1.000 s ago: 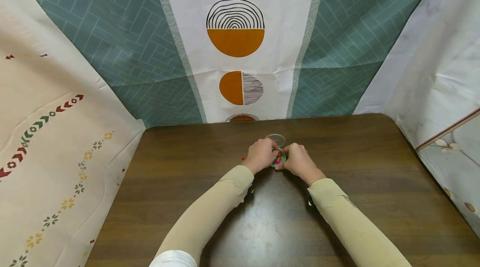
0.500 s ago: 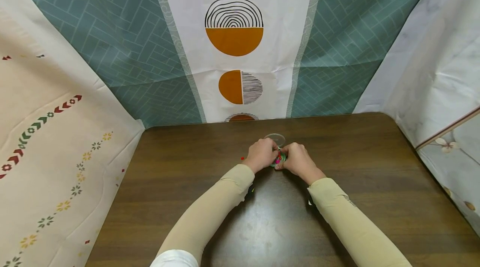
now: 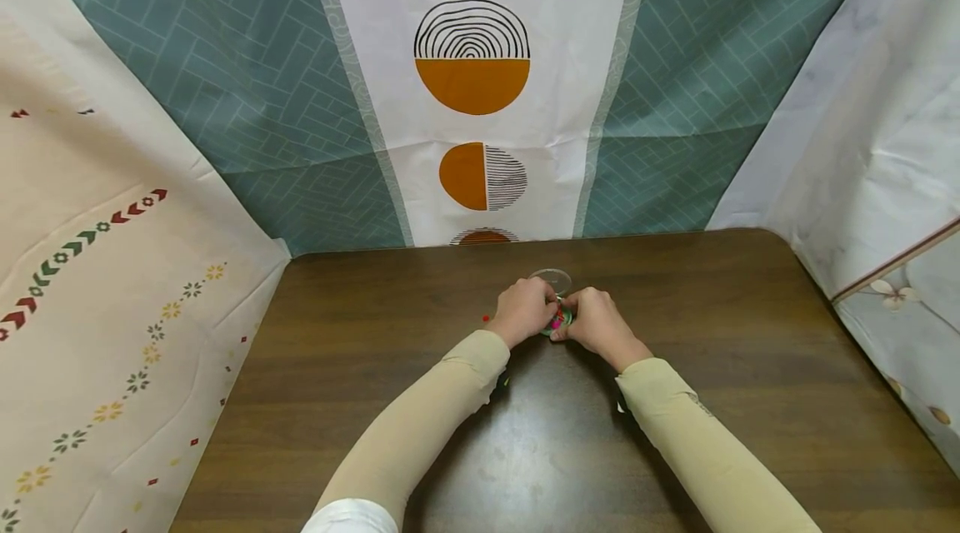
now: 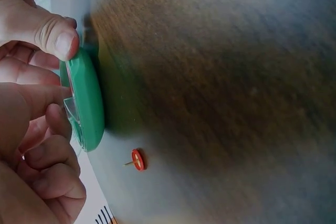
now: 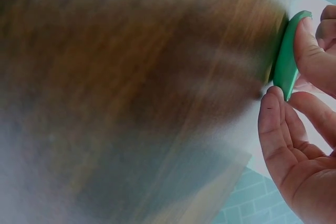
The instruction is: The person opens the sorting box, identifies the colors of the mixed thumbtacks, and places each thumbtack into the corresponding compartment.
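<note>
A round green thumbtack case [image 4: 90, 108] sits on the brown table with its clear lid [image 3: 552, 279] tipped back. Red and pink tacks [image 3: 557, 322] show inside it. My right hand [image 3: 597, 323] grips the case from the right, thumb at the near edge and fingers beyond. From the left, my left hand [image 3: 519, 310] reaches over the case with curled fingers, its fingertips right at the red tacks. I cannot tell whether they pinch one, as the rim hides them. Left of that hand, a red thumbtack [image 4: 137, 159] lies on its round head, pin up.
The wooden table [image 3: 360, 400] stretches around both arms. Hung cloths enclose it: a teal and white patterned curtain [image 3: 300, 141] along the back, a cream cloth [image 3: 97, 283] at the left and a pale floral one [image 3: 892, 141] at the right.
Both hands keep their places at the case; the left fingertips shift only slightly over the tacks. The head view tilts a little and returns.
</note>
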Available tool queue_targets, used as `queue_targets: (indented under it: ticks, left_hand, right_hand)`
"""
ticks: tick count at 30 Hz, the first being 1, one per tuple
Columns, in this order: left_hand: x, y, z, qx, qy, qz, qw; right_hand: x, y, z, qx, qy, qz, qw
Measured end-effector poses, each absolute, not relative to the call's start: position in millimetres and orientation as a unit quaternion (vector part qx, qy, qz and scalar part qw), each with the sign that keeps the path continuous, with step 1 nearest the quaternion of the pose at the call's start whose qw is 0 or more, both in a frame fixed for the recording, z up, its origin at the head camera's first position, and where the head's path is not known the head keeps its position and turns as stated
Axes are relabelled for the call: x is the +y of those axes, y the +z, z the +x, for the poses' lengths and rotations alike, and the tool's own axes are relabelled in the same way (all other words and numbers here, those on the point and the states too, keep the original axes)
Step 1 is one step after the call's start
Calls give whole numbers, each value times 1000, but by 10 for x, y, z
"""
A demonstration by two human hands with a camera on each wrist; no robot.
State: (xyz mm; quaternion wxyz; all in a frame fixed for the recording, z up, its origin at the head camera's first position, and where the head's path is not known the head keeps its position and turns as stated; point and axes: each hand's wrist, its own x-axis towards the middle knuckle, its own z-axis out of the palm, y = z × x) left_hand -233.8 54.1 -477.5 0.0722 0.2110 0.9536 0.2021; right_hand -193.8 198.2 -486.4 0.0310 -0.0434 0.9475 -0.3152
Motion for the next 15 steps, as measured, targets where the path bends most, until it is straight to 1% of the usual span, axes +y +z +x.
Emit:
queue_targets:
  ticks: [8, 15]
  left_hand:
    - [447, -4677, -2294, 944, 245, 218, 30]
    - [172, -4450, -2335, 931, 293, 218, -11]
  right_hand:
    - [1983, -4843, -1933, 947, -315, -38, 42]
    - [1981, -4811, -1941, 950, -306, -33, 46]
